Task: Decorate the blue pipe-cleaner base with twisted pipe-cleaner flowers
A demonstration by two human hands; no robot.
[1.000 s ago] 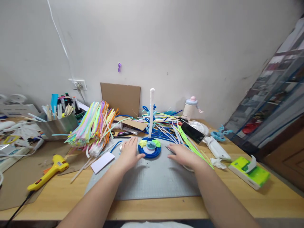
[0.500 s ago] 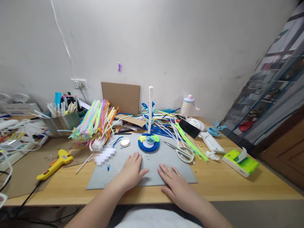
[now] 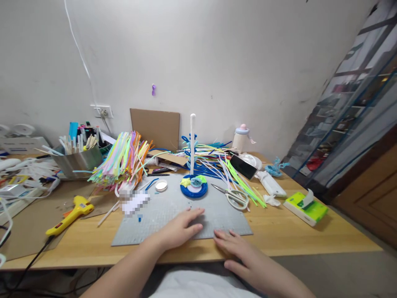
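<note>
My left hand (image 3: 181,227) is over the front of the grey cutting mat (image 3: 130,231), fingers stretched to the right, holding nothing. Lower right, my right hand (image 3: 237,250) is at the mat's front edge with its fingers apart and nothing in them. Beyond both hands stands a craft piece with a round blue fuzzy base (image 3: 194,193), yellow and green bits on it, and a tall white fuzzy stem (image 3: 192,145). To its right lie scissors (image 3: 237,199) with pale handles. A small round white lid-like disc (image 3: 161,185) sits to its left.
A yellow glue gun (image 3: 70,215) lies at left near a bundle of coloured pipe cleaners (image 3: 120,161). More pipe cleaners, a phone (image 3: 243,166), a bottle (image 3: 240,140), a white device (image 3: 270,184) and a green tissue pack (image 3: 305,207) are at the back and right.
My left hand has turned, its fingers now pointing right and a little nearer me. My right hand has drawn back toward the table's front edge. The view has shifted slightly.
</note>
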